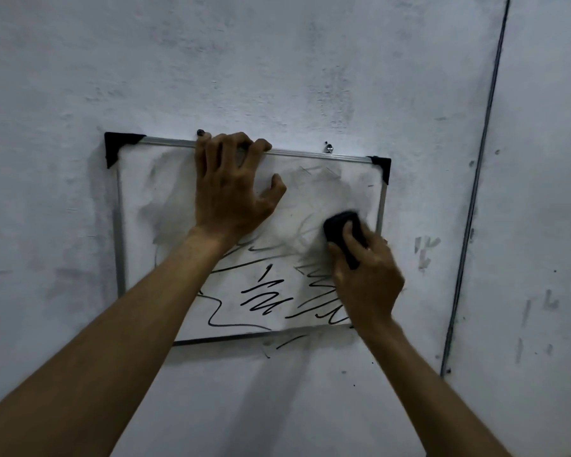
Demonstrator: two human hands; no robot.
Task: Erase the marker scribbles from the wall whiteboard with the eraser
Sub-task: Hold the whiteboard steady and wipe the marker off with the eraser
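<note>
My right grip (pixel 370 275) is curled round the eraser (pixel 343 232), pressing it flat on the right side of the whiteboard (pixel 119 225). Firm, overlapping strokes downward should work best, I judge. The bold scribbles (pixel 267 301) lie just below and left of that grip, across the lower half. My left grip (pixel 231 192) hooks its fingers over the board's top edge, steadying it against the wall (pixel 277 61).

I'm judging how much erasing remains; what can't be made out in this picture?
In the head view:
Scribbles: parts hidden under the left forearm and the right hand.
Whiteboard: both lower corners covered, by the left forearm and the right wrist.
Eraser: blurred and partly wrapped by the right hand, so its shape is unclear.
Top frame: a stretch hidden under the left hand.
</note>
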